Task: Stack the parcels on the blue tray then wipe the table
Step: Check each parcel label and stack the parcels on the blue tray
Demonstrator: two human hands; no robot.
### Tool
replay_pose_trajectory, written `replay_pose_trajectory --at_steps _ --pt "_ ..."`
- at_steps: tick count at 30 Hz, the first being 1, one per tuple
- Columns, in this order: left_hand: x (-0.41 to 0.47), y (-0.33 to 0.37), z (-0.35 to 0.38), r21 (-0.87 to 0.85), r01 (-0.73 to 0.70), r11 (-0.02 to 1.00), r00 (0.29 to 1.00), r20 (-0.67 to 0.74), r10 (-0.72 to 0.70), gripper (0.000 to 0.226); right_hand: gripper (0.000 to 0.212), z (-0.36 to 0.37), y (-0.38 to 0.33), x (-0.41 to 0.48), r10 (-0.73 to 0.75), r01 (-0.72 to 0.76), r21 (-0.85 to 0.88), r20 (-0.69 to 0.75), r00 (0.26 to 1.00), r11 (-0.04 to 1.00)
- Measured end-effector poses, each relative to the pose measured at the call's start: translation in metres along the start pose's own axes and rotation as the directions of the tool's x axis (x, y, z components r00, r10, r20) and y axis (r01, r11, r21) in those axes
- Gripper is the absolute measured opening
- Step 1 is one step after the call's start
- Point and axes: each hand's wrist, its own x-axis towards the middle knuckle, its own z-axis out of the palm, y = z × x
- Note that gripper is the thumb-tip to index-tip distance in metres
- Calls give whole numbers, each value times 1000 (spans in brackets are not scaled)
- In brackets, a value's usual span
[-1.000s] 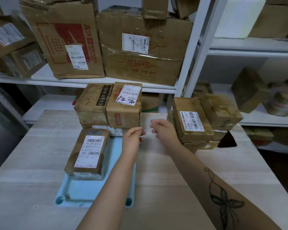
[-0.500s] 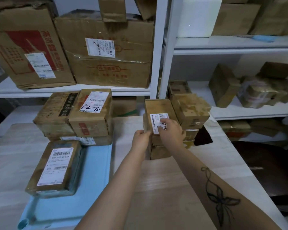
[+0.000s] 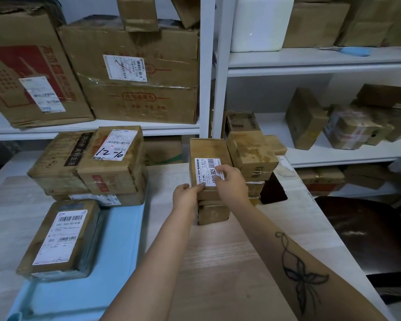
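Left grip (image 3: 186, 195), right grip (image 3: 232, 181) curled round parcel (image 3: 206, 149).

You are gripping the labelled parcel (image 3: 206, 151) atop the small stack of boxes (image 3: 212, 213) on the wooden table (image 3: 229, 262). Your left hand (image 3: 186, 196) is pinching its near left corner, and your right hand (image 3: 232, 183) is clasping the near right edge, fingers lying on the white label. To the left, the blue tray (image 3: 118, 251) is carrying a barcoded parcel (image 3: 63, 237), with the parcel marked "12 70" (image 3: 116, 163) sitting behind it.
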Motion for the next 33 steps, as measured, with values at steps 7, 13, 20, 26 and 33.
replay_pose_trajectory --at_steps 7,13,20,26,33 --pt "8 0 -19 -117 5 993 998 -54 -11 7 38 0 -6 1 -68 69 71 -20 998 995" --pt "10 -1 -40 -209 5 978 999 -34 -12 8 55 4 -14 0 11 -21 305 36 999 952" --pt "13 0 -64 -207 -4 978 997 78 21 41 60 17 -22 4 204 -244 440 138 969 864" --pt "11 3 -82 -191 -68 979 977 188 104 32 37 21 -28 4 184 -256 580 181 966 774" --pt "16 15 -98 -146 -106 984 981 146 128 51 39 30 -41 -4 164 -310 661 275 947 683"
